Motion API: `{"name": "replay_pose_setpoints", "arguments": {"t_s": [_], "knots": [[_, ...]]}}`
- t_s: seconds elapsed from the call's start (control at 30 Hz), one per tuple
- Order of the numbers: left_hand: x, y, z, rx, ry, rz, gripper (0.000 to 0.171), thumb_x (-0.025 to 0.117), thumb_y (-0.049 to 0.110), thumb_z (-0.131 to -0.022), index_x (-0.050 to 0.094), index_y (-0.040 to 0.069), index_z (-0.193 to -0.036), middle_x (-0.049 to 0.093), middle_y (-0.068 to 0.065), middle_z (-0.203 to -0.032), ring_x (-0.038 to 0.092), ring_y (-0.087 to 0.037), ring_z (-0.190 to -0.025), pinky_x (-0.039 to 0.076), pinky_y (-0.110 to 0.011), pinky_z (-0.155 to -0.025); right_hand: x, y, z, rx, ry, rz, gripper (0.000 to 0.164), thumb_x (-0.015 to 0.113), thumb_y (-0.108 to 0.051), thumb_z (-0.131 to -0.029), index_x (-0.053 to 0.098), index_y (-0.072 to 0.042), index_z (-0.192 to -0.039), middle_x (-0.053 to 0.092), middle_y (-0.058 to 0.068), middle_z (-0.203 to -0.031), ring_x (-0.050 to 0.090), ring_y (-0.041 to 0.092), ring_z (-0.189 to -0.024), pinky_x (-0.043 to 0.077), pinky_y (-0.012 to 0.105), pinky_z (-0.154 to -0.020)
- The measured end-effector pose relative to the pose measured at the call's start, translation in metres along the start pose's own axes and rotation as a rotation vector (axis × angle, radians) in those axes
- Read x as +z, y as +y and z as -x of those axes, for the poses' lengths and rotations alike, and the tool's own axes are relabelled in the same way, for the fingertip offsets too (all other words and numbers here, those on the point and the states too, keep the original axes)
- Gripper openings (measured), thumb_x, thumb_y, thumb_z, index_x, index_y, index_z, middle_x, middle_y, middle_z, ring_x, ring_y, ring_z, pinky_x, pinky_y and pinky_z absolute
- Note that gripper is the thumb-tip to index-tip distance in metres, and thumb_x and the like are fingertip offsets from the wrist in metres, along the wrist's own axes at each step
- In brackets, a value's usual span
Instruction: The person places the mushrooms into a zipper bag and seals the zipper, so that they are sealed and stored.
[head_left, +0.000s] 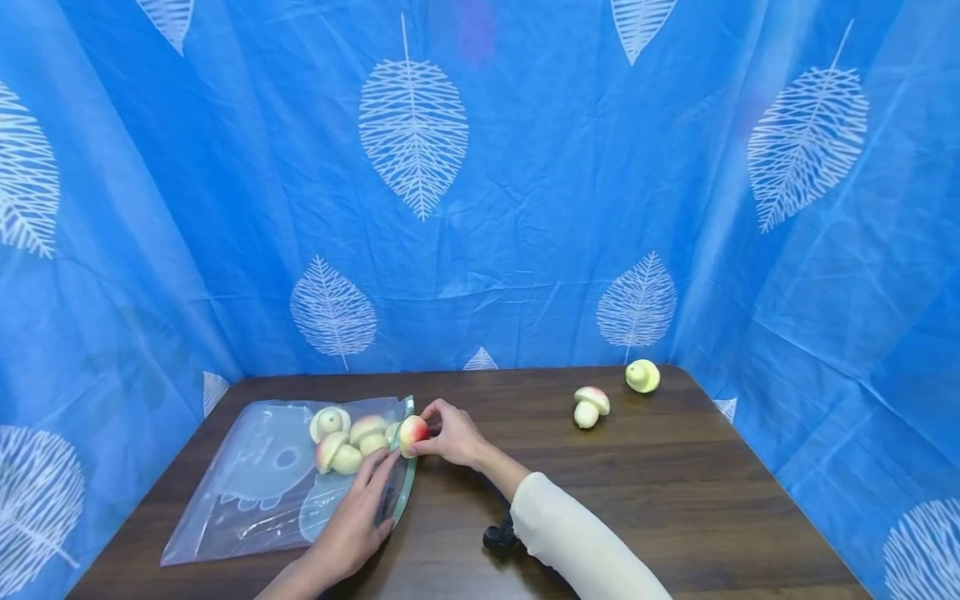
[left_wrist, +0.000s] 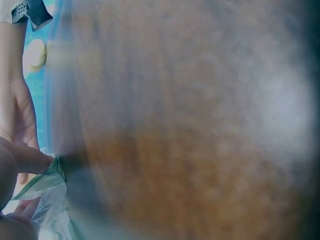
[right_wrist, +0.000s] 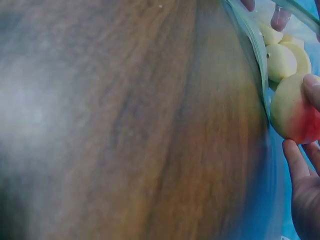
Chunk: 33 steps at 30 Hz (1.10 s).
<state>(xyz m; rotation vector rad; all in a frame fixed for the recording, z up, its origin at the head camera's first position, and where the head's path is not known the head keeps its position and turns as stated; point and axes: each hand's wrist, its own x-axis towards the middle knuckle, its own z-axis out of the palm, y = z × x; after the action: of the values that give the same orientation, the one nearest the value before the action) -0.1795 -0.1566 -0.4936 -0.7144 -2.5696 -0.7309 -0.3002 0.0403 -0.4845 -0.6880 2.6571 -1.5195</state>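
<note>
A clear zip bag (head_left: 258, 442) with a green closure strip lies flat on the left of the table, its mouth facing right. Several pale mushroom-shaped pieces (head_left: 345, 458) are inside it. My left hand (head_left: 356, 521) pinches the bag's rim between thumb and fingers, and the left wrist view shows the green strip (left_wrist: 52, 170) caught there. At the mouth, my right hand (head_left: 456, 435) grips a mushroom-shaped piece with a red-tinged cap (head_left: 413, 435). In the right wrist view this piece (right_wrist: 295, 110) sits at the opening, thumb and fingers on its cap.
Two more mushroom-shaped pieces lie on the dark wooden table (head_left: 675, 492): one with a pinkish cap (head_left: 592, 406), another pale yellow (head_left: 642, 377) near the back right corner. A black object (head_left: 498, 537) shows beside the right sleeve. A blue leaf-patterned curtain (head_left: 525, 208) surrounds the table.
</note>
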Motion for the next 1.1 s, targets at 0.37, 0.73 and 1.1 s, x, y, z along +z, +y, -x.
{"name": "replay_pose_setpoints", "arguments": {"t_s": [0.37,0.73,1.1], "knots": [[0.001,-0.001,0.001,0.045,0.027,0.003,0.106,0.091,-0.017,-0.057,0.044,-0.002,-0.151,0.042,-0.018,-0.147,0.055,-0.035,-0.123,0.054,-0.050,-0.094,0.007,-0.001,-0.001,-0.020,0.031,-0.040,0.044,0.093,-0.020,-0.078,0.065,-0.010,-0.110,0.065,-0.005,-0.099,0.062,0.011,-0.091,0.054,0.025,-0.082],[0.003,-0.002,0.000,0.121,0.021,-0.042,0.105,0.090,-0.017,-0.058,0.044,-0.002,-0.151,0.043,-0.021,-0.147,0.053,-0.036,-0.126,0.054,-0.048,-0.093,0.012,-0.004,0.000,-0.018,0.004,-0.082,0.030,0.085,-0.009,-0.085,0.070,-0.007,-0.112,0.070,-0.002,-0.103,0.067,0.012,-0.097,0.056,0.026,-0.085],[0.002,-0.003,0.001,0.179,0.021,-0.053,0.108,0.090,-0.018,-0.056,0.043,-0.004,-0.152,0.043,-0.020,-0.148,0.049,-0.033,-0.131,0.053,-0.046,-0.098,0.026,-0.010,-0.003,0.004,0.136,-0.090,0.024,0.083,0.000,-0.082,0.072,-0.006,-0.102,0.068,-0.002,-0.090,0.065,0.011,-0.084,0.055,0.024,-0.077]]}}
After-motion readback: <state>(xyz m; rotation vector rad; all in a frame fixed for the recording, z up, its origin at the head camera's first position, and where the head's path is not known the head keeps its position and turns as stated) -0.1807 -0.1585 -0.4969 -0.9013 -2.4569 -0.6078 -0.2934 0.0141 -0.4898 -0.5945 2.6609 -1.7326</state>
